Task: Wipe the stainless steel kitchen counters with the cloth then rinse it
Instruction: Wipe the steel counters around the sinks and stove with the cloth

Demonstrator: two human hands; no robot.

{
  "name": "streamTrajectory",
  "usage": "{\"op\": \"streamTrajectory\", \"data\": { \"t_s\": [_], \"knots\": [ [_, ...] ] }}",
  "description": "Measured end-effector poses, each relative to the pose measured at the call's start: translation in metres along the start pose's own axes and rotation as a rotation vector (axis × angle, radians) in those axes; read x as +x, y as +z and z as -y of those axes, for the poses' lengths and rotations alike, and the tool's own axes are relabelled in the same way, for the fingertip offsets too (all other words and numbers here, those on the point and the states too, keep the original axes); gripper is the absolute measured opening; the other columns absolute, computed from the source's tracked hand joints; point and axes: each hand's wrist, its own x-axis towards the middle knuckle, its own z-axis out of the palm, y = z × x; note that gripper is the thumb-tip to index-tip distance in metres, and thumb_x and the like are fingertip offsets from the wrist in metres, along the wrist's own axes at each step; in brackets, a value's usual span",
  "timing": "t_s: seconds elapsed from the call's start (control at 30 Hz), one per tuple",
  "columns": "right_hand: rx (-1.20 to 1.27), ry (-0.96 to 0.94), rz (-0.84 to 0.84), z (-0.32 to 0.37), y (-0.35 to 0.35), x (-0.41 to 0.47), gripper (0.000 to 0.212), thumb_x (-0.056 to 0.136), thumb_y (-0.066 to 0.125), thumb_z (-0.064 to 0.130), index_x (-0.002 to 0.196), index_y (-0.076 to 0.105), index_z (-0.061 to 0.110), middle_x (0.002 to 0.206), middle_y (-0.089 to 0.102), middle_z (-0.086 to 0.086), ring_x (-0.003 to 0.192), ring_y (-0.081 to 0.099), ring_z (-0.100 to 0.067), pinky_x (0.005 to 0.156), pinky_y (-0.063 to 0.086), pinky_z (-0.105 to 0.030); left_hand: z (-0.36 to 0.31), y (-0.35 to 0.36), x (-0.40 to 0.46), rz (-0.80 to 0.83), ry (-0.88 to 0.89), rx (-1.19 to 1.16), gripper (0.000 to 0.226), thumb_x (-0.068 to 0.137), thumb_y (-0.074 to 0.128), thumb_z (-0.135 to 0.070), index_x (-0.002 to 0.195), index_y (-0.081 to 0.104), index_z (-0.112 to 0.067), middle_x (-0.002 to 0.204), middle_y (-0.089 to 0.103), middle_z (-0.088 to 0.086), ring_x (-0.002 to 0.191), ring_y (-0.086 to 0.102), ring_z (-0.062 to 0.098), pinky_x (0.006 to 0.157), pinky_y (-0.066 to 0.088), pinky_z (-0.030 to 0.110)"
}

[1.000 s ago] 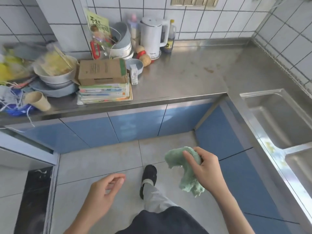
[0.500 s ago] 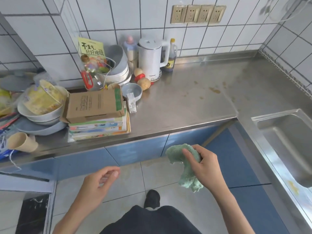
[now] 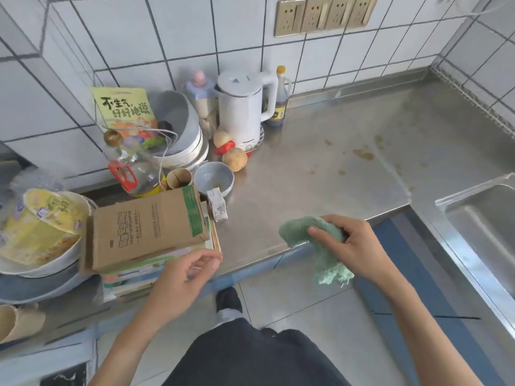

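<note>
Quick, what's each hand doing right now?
Left hand: holds nothing, fingers loosely curled.
Right hand: grips the green cloth.

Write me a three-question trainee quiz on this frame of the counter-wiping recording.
1. True or false: the green cloth is held by the left hand.
2. Which stands nearest the white kettle? A the dark bottle B the sink C the cardboard box
3. Fill in: brown stains mark the steel ___.

Key: 1 false, the right hand grips it; 2 A; 3 counter.
</note>
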Motion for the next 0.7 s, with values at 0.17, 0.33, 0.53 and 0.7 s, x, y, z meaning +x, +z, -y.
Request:
{"op": "streamTrajectory", "data": {
  "t_s": [0.17, 0.33, 0.53, 0.7],
  "knots": [
    [-0.019, -0.035, 0.118, 0.028, 0.007, 0.058, 0.011, 0.093, 0.074, 0.037, 0.087, 0.075, 0.027, 0.071, 0.068, 0.010, 0.064, 0.058, -0.011, 0.058, 0.046, -0.022, -0.030, -0.034, 0.071, 0.154, 0.085, -0.147, 0.018, 0.100, 0.065, -0.042, 0.112, 0.075, -0.036, 0.116, 0.077, -0.012, 0.115, 0.071, 0.008, 0.106, 0.053, 0.039],
    [-0.109, -0.185, 0.161, 0.061, 0.014, 0.110, 0.014, 0.090, 0.079, 0.029, 0.095, 0.079, 0.017, 0.077, 0.071, 0.007, 0.070, 0.062, -0.006, 0.064, 0.047, -0.016, -0.076, -0.051, 0.145, 0.208, 0.326, -0.073, 0.037, 0.093, 0.064, -0.050, 0.129, 0.066, -0.040, 0.127, 0.069, -0.023, 0.124, 0.064, -0.001, 0.109, 0.051, 0.032],
    [-0.156, -0.361, 0.311, 0.094, 0.004, 0.153, 0.018, 0.089, 0.079, 0.026, 0.102, 0.081, 0.013, 0.080, 0.070, 0.005, 0.069, 0.061, -0.015, 0.068, 0.049, -0.031, -0.104, -0.060, 0.204, 0.446, 0.412, 0.101, 0.059, 0.080, 0.085, -0.049, 0.135, 0.064, -0.041, 0.134, 0.064, -0.026, 0.135, 0.055, 0.000, 0.117, 0.037, 0.024],
    [-0.092, -0.279, 0.398, 0.098, -0.005, 0.174, 0.017, 0.088, 0.080, 0.022, 0.102, 0.082, 0.012, 0.090, 0.080, 0.000, 0.079, 0.071, -0.016, 0.076, 0.057, -0.042, -0.101, -0.061, 0.224, 0.478, 0.358, 0.098, 0.025, 0.078, 0.089, -0.046, 0.093, 0.074, -0.033, 0.088, 0.073, -0.012, 0.084, 0.068, 0.006, 0.078, 0.051, 0.017]
  ]
}}
